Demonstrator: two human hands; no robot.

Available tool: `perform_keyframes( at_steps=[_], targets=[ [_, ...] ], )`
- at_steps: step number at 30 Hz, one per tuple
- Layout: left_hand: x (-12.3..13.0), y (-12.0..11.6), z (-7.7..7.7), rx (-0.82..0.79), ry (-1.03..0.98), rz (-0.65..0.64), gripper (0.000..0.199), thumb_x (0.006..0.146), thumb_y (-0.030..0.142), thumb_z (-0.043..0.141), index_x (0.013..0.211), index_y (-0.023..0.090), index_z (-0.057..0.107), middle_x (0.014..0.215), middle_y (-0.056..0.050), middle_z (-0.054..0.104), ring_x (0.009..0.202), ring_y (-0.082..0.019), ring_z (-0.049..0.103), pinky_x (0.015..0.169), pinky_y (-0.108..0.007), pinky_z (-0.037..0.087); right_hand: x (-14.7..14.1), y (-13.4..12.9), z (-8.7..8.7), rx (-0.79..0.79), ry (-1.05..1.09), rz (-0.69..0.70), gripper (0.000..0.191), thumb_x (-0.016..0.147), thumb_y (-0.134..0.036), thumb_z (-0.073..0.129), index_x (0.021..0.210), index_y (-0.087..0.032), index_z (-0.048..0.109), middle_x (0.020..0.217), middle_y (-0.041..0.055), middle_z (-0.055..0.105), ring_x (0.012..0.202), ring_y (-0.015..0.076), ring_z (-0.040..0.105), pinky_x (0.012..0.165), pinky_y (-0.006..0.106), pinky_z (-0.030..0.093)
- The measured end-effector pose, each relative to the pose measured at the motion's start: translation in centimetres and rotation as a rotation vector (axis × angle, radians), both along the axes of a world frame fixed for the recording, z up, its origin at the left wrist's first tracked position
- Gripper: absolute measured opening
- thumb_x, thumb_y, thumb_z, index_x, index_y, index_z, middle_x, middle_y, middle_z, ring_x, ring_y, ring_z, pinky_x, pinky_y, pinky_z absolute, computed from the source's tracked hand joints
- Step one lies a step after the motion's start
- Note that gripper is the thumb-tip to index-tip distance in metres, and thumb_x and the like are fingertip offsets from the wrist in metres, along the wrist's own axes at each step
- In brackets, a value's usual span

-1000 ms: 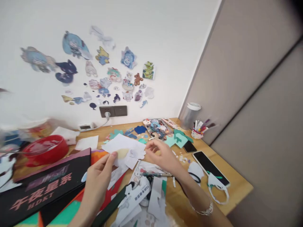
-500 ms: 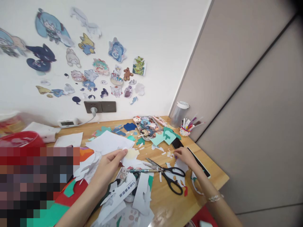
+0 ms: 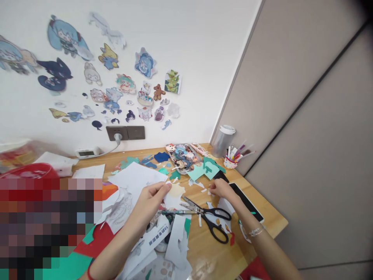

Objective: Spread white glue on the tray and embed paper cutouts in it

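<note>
My left hand (image 3: 154, 196) is closed, pinching a white paper piece with a pale yellow patch (image 3: 176, 191) between thumb and fingers. To its right, my right hand (image 3: 222, 188) hovers low over the table with fingertips pressed together beside small white paper scraps (image 3: 204, 190). Whatever those fingertips grip is too small to make out. Between and below the hands lie black-handled scissors (image 3: 201, 212), blades parted, with a patterned pen (image 3: 177, 212) by them. Under my right forearm is a white cut-out sheet (image 3: 225, 206).
Paper strips (image 3: 159, 237) pile up in front. Behind are a white sheet (image 3: 136, 175), teal paper (image 3: 196, 171) and a tray of cut-out figures (image 3: 183, 157). At right lie a dark phone (image 3: 222, 177) and a tablet (image 3: 247, 202); a pen cup (image 3: 231, 162) stands behind.
My left hand has moved right with the paper piece. My right hand has shifted slightly left, its fingers drawn closer together. The view has turned a little.
</note>
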State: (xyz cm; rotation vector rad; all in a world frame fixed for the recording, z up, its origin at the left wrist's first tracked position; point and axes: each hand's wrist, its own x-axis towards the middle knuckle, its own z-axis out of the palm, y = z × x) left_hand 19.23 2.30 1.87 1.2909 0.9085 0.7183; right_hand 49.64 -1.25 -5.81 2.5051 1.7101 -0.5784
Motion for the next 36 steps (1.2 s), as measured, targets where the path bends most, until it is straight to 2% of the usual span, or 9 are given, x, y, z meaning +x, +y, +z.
perform_keyframes(
  at_steps=[4,9,13,21,24,29,36],
  targets=[
    [0.3,0.2,-0.3,0.004,-0.051,-0.03,0.036,0.073,0.049,0.055,0.062,0.015,0.054,0.056,0.002,0.048,0.054,-0.011,0.041,0.049,-0.018,0.033,0.4,0.6,0.1,-0.123,0.094,-0.008,0.025,0.088,-0.033,0.052,0.104,-0.014,0.057,0.104,0.0056,0.058,0.086,0.0172,0.058,0.074,0.034,0.05],
    [0.1,0.6,-0.3,0.017,-0.047,-0.008,0.036,0.072,0.049,0.056,0.061,0.015,0.055,0.054,0.002,0.047,0.053,-0.01,0.04,0.048,-0.018,0.032,1.1,0.7,-0.3,-0.169,0.185,-0.028,0.025,0.088,-0.033,0.052,0.104,-0.014,0.057,0.101,0.0054,0.058,0.083,0.0161,0.058,0.071,0.033,0.051],
    [-0.4,0.8,0.2,0.053,-0.041,0.015,0.036,0.073,0.048,0.056,0.058,0.014,0.053,0.054,0.003,0.045,0.053,-0.009,0.038,0.05,-0.018,0.031,2.2,0.8,-0.3,-0.162,0.226,-0.015,0.026,0.088,-0.033,0.052,0.105,-0.014,0.056,0.102,0.0057,0.058,0.084,0.0161,0.058,0.071,0.033,0.051],
    [-0.8,0.6,1.2,0.019,-0.075,-0.004,0.032,0.074,0.044,0.056,0.061,0.015,0.054,0.058,0.003,0.046,0.057,-0.01,0.039,0.054,-0.018,0.032,4.4,2.0,0.4,-0.172,0.244,0.059,0.027,0.086,-0.032,0.054,0.106,-0.014,0.056,0.107,0.0058,0.057,0.09,0.0191,0.057,0.076,0.036,0.05],
    [-1.0,0.6,1.3,-0.013,-0.095,-0.011,0.032,0.073,0.043,0.057,0.059,0.015,0.054,0.057,0.003,0.047,0.057,-0.01,0.04,0.053,-0.018,0.032,4.7,2.2,0.7,-0.178,0.253,0.067,0.027,0.086,-0.032,0.055,0.105,-0.013,0.057,0.106,0.0053,0.057,0.09,0.0194,0.057,0.075,0.036,0.05],
    [-1.1,0.7,1.3,-0.044,-0.112,-0.01,0.031,0.073,0.044,0.059,0.063,0.014,0.061,0.067,-0.001,0.058,0.064,-0.013,0.047,0.06,-0.02,0.038,4.8,1.9,1.7,-0.156,0.279,0.07,0.025,0.087,-0.032,0.054,0.103,-0.013,0.057,0.103,0.0047,0.058,0.087,0.0183,0.058,0.074,0.035,0.05],
    [-1.0,1.0,0.8,-0.132,-0.196,0.023,0.028,0.072,0.041,0.061,0.068,0.014,0.066,0.071,-0.003,0.062,0.067,-0.013,0.051,0.061,-0.02,0.04,4.4,1.0,3.5,-0.062,0.284,0.06,0.024,0.086,-0.031,0.054,0.102,-0.013,0.058,0.1,0.0043,0.059,0.085,0.0175,0.059,0.073,0.034,0.051]
  ],
)
